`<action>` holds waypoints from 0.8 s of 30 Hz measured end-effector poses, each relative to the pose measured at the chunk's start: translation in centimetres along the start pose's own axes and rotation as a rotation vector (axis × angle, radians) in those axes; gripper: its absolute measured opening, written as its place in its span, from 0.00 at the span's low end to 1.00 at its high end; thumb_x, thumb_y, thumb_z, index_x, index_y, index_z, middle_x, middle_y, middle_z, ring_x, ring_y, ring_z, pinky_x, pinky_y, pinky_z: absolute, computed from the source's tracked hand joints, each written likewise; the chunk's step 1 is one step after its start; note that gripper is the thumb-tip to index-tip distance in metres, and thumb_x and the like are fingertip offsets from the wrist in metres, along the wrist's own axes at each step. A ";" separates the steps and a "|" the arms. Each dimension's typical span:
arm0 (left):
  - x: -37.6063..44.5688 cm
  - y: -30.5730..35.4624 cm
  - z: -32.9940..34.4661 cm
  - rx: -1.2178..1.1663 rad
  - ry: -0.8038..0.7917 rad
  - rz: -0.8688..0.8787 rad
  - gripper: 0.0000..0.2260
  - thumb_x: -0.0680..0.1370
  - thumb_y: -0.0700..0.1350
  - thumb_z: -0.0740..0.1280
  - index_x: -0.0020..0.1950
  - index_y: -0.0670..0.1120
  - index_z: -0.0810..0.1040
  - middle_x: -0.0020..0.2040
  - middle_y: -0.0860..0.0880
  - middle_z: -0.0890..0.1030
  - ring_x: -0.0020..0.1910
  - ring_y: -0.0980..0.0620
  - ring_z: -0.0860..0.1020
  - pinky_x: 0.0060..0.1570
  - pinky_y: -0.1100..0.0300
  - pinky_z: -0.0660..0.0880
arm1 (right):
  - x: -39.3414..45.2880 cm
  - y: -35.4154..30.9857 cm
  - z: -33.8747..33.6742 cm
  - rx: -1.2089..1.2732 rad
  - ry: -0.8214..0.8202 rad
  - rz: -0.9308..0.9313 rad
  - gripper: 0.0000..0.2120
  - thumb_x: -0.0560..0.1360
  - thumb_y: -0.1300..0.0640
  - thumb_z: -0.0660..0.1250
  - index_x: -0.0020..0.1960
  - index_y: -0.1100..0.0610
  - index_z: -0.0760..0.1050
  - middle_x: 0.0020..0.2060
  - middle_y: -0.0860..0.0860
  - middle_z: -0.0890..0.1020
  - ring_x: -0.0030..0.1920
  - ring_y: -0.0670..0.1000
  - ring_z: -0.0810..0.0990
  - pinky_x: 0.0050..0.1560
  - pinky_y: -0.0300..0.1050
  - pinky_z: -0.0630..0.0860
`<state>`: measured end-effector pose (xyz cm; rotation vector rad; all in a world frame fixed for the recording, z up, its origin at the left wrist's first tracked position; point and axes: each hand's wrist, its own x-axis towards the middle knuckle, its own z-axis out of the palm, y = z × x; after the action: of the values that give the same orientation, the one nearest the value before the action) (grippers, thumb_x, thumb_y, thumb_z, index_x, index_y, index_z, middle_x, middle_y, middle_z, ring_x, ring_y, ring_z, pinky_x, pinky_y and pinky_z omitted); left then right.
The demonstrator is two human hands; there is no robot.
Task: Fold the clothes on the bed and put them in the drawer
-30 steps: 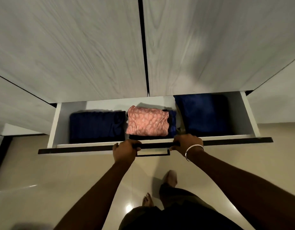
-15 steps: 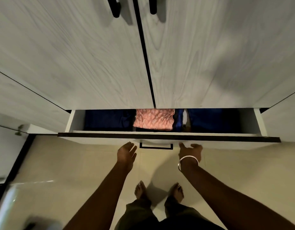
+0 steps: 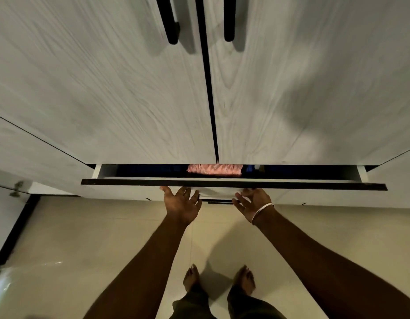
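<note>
Pale wood drawer (image 3: 234, 194) is now nearly shut, only a sliver of pink folded cloth (image 3: 215, 169) showing inside, as left hand (image 3: 182, 203) and right hand (image 3: 254, 204) push its front, fingers spread, finishing storage.

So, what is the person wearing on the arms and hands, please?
Both forearms are bare, with no sleeves in view. The right hand has a thin, pale, metallic-looking bangle around the wrist. The left hand shows no ring, watch or glove that I can make out.
</note>
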<state>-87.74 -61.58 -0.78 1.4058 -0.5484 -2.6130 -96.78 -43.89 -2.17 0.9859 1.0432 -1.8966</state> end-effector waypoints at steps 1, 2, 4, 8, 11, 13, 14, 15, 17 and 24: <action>0.2 0.2 0.3 0.006 -0.013 -0.004 0.42 0.77 0.73 0.46 0.80 0.45 0.56 0.80 0.47 0.59 0.78 0.42 0.59 0.76 0.46 0.52 | 0.2 -0.3 0.2 0.012 -0.024 -0.019 0.13 0.77 0.73 0.56 0.50 0.58 0.74 0.45 0.54 0.77 0.47 0.53 0.78 0.49 0.53 0.79; 0.6 0.7 0.5 0.015 -0.030 -0.010 0.42 0.76 0.73 0.45 0.80 0.45 0.56 0.80 0.47 0.59 0.78 0.42 0.59 0.76 0.46 0.52 | 0.6 -0.5 0.5 0.022 -0.036 -0.035 0.15 0.78 0.73 0.55 0.53 0.56 0.74 0.49 0.53 0.77 0.51 0.54 0.78 0.55 0.54 0.77; 1.4 1.5 0.8 0.035 -0.066 -0.030 0.44 0.75 0.75 0.44 0.80 0.46 0.57 0.79 0.48 0.59 0.77 0.43 0.60 0.75 0.45 0.53 | 1.2 -1.0 1.0 0.030 -0.057 -0.050 0.15 0.81 0.70 0.53 0.55 0.54 0.73 0.56 0.50 0.75 0.62 0.53 0.76 0.65 0.58 0.72; 2.6 3.4 1.7 0.036 -0.132 -0.083 0.47 0.72 0.77 0.44 0.80 0.45 0.56 0.80 0.47 0.59 0.78 0.43 0.58 0.74 0.43 0.53 | 2.6 -2.0 1.5 0.022 -0.094 -0.073 0.20 0.79 0.71 0.53 0.62 0.51 0.71 0.55 0.47 0.78 0.60 0.49 0.77 0.61 0.65 0.72; 3.4 4.4 2.1 0.043 -0.157 -0.105 0.49 0.70 0.78 0.43 0.80 0.45 0.55 0.80 0.46 0.57 0.78 0.44 0.57 0.74 0.41 0.52 | 3.6 -1.9 1.9 0.040 -0.115 -0.087 0.14 0.80 0.66 0.55 0.51 0.51 0.75 0.41 0.46 0.79 0.41 0.44 0.79 0.58 0.59 0.74; 4.0 4.7 2.3 0.045 -0.168 -0.110 0.50 0.70 0.79 0.42 0.80 0.45 0.54 0.80 0.46 0.56 0.79 0.45 0.54 0.74 0.40 0.50 | 4.1 -1.9 2.3 0.077 -0.111 -0.111 0.15 0.80 0.66 0.54 0.48 0.50 0.75 0.36 0.46 0.79 0.37 0.45 0.78 0.60 0.55 0.74; 4.2 4.8 2.4 0.048 -0.173 -0.116 0.50 0.70 0.79 0.42 0.80 0.45 0.53 0.80 0.47 0.56 0.79 0.45 0.53 0.74 0.39 0.48 | 4.2 -1.9 2.5 0.086 -0.116 -0.124 0.15 0.80 0.67 0.55 0.50 0.50 0.75 0.38 0.46 0.79 0.38 0.45 0.79 0.60 0.54 0.74; 4.3 4.8 2.6 0.048 -0.182 -0.122 0.50 0.69 0.79 0.42 0.80 0.46 0.52 0.80 0.47 0.55 0.79 0.45 0.52 0.74 0.38 0.46 | 4.4 -1.9 2.7 0.093 -0.130 -0.133 0.16 0.79 0.69 0.55 0.52 0.51 0.75 0.41 0.47 0.80 0.41 0.46 0.79 0.61 0.54 0.73; 4.8 5.0 2.6 0.030 -0.206 -0.137 0.49 0.70 0.79 0.41 0.81 0.47 0.52 0.80 0.48 0.55 0.80 0.45 0.52 0.73 0.33 0.45 | 4.5 -2.0 3.1 0.106 -0.156 -0.147 0.20 0.76 0.72 0.57 0.59 0.51 0.73 0.49 0.48 0.80 0.47 0.48 0.79 0.63 0.58 0.72; 5.5 5.9 2.0 0.038 -0.262 -0.157 0.51 0.68 0.80 0.41 0.80 0.46 0.55 0.79 0.48 0.60 0.78 0.44 0.57 0.71 0.30 0.49 | 4.3 -2.4 2.8 0.095 -0.178 -0.163 0.22 0.74 0.73 0.56 0.58 0.50 0.73 0.54 0.47 0.79 0.55 0.47 0.79 0.64 0.66 0.69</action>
<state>-92.86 -68.06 -1.86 1.1660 -0.5395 -2.9518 -101.42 -46.52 -4.15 0.7867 0.9613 -2.1413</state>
